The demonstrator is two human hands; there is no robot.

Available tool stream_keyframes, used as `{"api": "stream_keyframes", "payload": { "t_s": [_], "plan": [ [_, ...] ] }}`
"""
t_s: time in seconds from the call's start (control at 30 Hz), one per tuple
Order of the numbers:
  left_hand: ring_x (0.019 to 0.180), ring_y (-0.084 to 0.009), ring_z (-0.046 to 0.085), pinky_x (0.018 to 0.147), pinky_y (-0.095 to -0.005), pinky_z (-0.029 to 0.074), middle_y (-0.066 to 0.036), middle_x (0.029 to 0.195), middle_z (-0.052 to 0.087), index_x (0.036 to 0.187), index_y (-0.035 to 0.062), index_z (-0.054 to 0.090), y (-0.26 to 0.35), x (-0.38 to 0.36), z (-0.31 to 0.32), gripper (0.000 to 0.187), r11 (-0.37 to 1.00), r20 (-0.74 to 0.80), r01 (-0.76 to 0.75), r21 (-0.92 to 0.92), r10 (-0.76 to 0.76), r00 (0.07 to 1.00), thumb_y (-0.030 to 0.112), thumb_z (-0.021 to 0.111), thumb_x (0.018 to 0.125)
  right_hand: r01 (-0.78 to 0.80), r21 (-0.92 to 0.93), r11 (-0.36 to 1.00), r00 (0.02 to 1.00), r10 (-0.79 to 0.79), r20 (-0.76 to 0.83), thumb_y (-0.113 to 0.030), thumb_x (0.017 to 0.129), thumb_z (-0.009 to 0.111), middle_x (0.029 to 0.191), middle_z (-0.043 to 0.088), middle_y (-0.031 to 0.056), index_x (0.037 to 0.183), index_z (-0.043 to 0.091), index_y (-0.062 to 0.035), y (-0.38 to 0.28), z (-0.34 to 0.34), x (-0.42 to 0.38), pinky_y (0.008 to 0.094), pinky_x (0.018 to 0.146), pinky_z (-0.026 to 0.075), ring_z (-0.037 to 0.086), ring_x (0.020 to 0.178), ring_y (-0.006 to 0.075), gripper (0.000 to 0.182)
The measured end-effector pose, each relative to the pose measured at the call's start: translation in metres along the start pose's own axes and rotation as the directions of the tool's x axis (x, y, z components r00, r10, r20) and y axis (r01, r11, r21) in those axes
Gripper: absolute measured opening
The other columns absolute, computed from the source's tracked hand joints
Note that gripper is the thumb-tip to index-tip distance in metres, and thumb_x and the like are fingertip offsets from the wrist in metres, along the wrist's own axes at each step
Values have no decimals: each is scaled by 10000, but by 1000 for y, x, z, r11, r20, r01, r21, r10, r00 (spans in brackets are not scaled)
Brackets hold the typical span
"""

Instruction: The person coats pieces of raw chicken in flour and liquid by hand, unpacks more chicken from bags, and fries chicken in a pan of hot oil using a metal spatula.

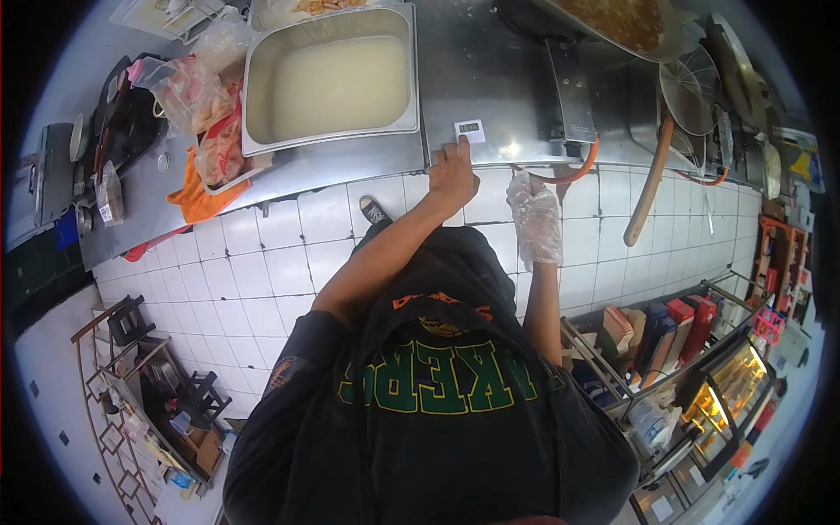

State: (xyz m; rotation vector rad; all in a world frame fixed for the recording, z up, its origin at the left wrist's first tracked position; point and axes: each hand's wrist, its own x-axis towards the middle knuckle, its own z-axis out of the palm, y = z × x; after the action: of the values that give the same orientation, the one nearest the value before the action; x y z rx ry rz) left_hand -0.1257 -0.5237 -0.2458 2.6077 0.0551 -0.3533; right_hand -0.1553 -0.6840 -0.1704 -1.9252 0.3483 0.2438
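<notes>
My left hand [453,179] is bare and reaches to the front edge of the steel counter [350,157]. Its index finger touches the lower edge of a small white digital timer [470,131], while the other fingers are curled in. My right hand [535,214], in a loose clear plastic glove, hangs just off the counter edge near an orange hose [577,172]. Its fingers point toward the counter, and nothing shows in it. Left of the timer stands a deep steel pan [411,118] of pale, cloudy liquid.
Plastic bags [188,92] and an orange cloth [203,194] lie at the counter's left. On the right, a long wooden handle [652,184] juts past the edge, below a pan of brown liquid [669,39] and a wire strainer [689,87]. A lit display case [726,394] stands lower right.
</notes>
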Motion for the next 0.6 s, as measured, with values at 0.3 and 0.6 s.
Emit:
{"api": "stream_keyframes", "payload": {
  "t_s": [0.3, 0.6],
  "plan": [
    [1031, -379, 539, 759, -497, 543, -200, 1162, 465, 1377, -32, 323, -3, -4, -1, 761, 999, -92, -27, 43, 31, 995, 268, 704, 791, 42, -57, 997, 999, -43, -9, -299, 960, 588, 672, 530, -4, 899, 653, 16, 9, -5, -1, 300, 564, 382, 422, 626, 93, 327],
    [1038, -395, 543, 810, -494, 531, -203, 1132, 489, 1372, -25, 345, -10, 2, 5, 746, 999, -200, -32, -1, 31, 979, 256, 710, 785, 161, -46, 986, 985, -158, 63, -225, 949, 611, 735, 552, -2, 895, 636, -10, 43, -5, 12, 259, 617, 421, 481, 670, 78, 223]
  ]
}}
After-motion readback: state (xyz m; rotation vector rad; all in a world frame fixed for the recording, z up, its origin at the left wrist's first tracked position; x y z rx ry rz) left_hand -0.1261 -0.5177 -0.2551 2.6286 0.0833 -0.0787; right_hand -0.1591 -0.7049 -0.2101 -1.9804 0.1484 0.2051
